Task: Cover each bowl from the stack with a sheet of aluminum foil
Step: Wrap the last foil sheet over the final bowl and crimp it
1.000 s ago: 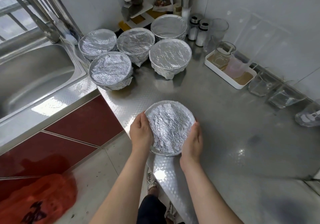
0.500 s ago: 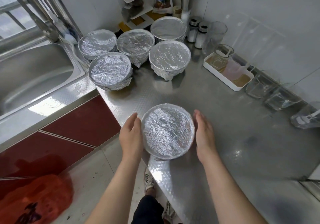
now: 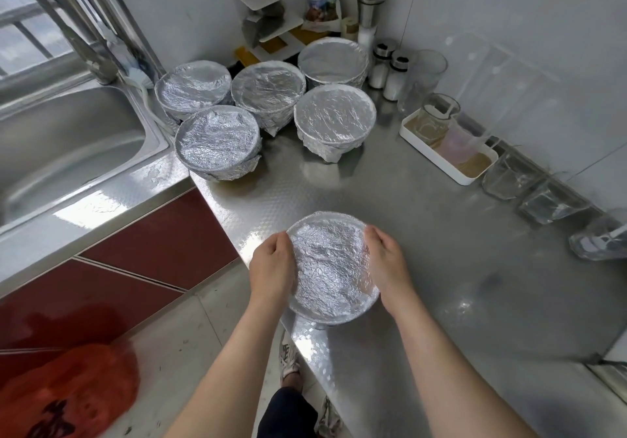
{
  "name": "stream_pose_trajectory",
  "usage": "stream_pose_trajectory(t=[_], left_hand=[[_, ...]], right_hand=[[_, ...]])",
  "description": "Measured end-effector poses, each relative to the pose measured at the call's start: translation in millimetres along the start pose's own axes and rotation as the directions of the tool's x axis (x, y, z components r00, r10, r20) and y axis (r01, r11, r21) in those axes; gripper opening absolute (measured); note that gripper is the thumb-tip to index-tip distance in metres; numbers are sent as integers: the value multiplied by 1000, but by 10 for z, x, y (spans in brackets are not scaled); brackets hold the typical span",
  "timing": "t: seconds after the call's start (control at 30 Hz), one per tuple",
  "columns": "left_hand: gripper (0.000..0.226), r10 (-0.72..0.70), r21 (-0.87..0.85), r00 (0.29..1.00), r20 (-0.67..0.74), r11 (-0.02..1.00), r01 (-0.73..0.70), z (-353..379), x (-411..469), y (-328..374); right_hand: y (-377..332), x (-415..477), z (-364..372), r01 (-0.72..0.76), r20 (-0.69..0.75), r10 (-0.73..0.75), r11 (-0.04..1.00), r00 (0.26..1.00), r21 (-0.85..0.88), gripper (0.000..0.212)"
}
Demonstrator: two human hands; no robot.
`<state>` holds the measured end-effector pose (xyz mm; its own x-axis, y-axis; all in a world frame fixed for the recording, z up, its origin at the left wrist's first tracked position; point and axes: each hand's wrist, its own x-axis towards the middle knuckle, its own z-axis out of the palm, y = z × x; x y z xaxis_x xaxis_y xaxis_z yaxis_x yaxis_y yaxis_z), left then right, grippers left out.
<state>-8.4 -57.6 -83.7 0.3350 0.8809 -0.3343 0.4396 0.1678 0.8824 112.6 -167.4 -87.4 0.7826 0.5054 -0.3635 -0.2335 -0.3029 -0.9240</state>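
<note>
A foil-covered bowl (image 3: 330, 266) stands near the front edge of the steel counter (image 3: 441, 251). My left hand (image 3: 271, 266) curls round its left side. On the opposite side my right hand (image 3: 385, 261) curls round the rim, its fingers over the foil at the upper right. Several other foil-covered bowls (image 3: 268, 89) are grouped at the back left of the counter, beside the sink. The fingertips of both hands are hidden below the bowl's rim.
A steel sink (image 3: 61, 152) lies to the left. A white tray (image 3: 448, 150) with measuring cups, several glasses (image 3: 509, 176) and shakers (image 3: 393, 76) line the right wall. A red bag (image 3: 64, 390) lies on the floor.
Half a second ago both hands stood apart from the bowl with fingers straight. Now they have closed in and grip its sides.
</note>
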Motion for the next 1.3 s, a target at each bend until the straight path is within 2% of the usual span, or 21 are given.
stream_pose_trajectory(t=[0.03,0.07,0.13,0.23,0.3,0.43,0.5,0.57,0.63,0.7,0.77,0.83,0.9,0.93,1.07,1.13,1.23,1.3], left_hand=[[22,6,29,999,32,1000,-7,-23,15,56],[22,15,70,997,74,997,-21,-45,45,112],[36,61,110,976,211,990,-86,-58,189,194],[39,132,172,887,441,958,-228,-9,374,287],[32,121,188,846,519,950,-251,13,421,267],[35,135,192,907,398,955,-226,28,371,185],[35,134,170,931,338,965,-201,24,316,166],[37,127,132,956,265,977,-166,16,255,154],[37,93,71,986,136,992,-103,15,192,125],[35,-3,-26,1000,-9,1000,2,20,125,80],[30,-52,-109,995,-89,993,42,31,53,58],[22,-74,-141,992,-106,988,59,46,-12,99],[33,-74,-140,993,-95,988,61,54,-28,131],[40,-58,-152,995,-75,987,46,59,-9,147],[46,-52,-188,999,12,981,54,130,96,121],[48,-70,-193,998,-4,979,68,201,123,83],[68,-67,-212,996,-67,976,51,274,91,45],[70,-70,-201,991,-111,978,47,299,67,27]], right_hand=[[-24,20,-21,4,26,-4,1000,1000,3,31],[-27,48,-38,15,50,-15,1000,999,4,30],[-25,106,-57,41,84,-40,999,996,-5,26],[-19,152,-35,62,94,-58,997,994,-38,25],[-20,180,-22,72,94,-64,994,994,-79,26],[-55,304,-18,116,169,-87,978,982,-172,38],[-141,329,-4,109,199,-73,979,977,-175,35],[-198,378,-23,67,162,-50,993,985,-102,30],[-192,412,-111,17,41,-17,1000,999,10,27],[-113,337,-214,-54,-95,73,981,993,187,27],[45,172,-239,-119,-132,173,932,976,341,29],[206,4,-149,-157,-112,230,879,967,451,41],[263,-97,-25,-185,-108,275,841,955,509,60],[251,-109,23,-194,-115,295,827,948,527,62],[162,-15,108,-239,-94,345,799,934,552,44],[127,-3,153,-222,-137,341,819,930,530,42],[137,27,215,-204,-215,327,870,920,449,47],[136,33,238,-200,-241,316,891,918,407,50]])
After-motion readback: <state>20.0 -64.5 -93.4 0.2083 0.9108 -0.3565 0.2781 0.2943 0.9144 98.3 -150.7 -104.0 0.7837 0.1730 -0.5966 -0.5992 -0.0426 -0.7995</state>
